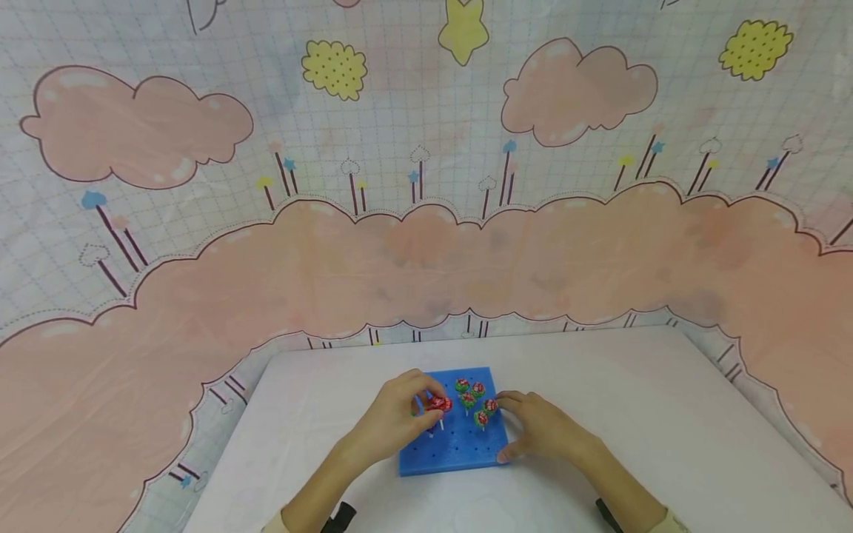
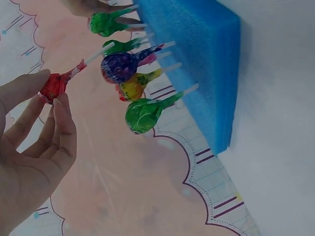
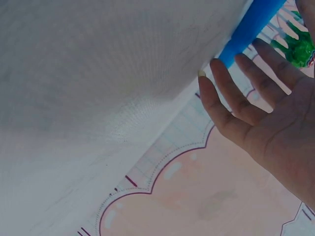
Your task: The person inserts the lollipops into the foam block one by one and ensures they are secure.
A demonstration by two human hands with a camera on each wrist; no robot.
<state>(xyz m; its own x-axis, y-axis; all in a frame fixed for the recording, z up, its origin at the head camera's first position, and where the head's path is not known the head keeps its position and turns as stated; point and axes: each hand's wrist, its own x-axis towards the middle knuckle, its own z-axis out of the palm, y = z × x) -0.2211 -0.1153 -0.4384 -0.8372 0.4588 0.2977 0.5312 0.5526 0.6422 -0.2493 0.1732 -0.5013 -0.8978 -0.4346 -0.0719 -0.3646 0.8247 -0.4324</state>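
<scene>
Between its thumb and fingertips, my left hand (image 1: pixel 400 414) pinches a red-wrapped lollipop (image 2: pixel 53 87) by the candy end. The white stick of that lollipop points at a blue foam block (image 1: pixel 456 460) and appears apart from it in the left wrist view. Standing in the block by their sticks are several lollipops: green ones (image 2: pixel 142 116), a purple one (image 2: pixel 118 68) and a yellow one (image 2: pixel 133 89). At the block's right edge rests my right hand (image 1: pixel 543 428), thumb near the front corner. Its fingers (image 3: pixel 231 93) are extended and hold nothing.
The block lies on a white table (image 1: pixel 600 385) and has rows of small holes. Behind the table hangs a cloth (image 1: pixel 426 266) printed with clouds and stars. Red-and-green lollipops (image 1: pixel 482 420) stand on the block's right side, close to my right fingers.
</scene>
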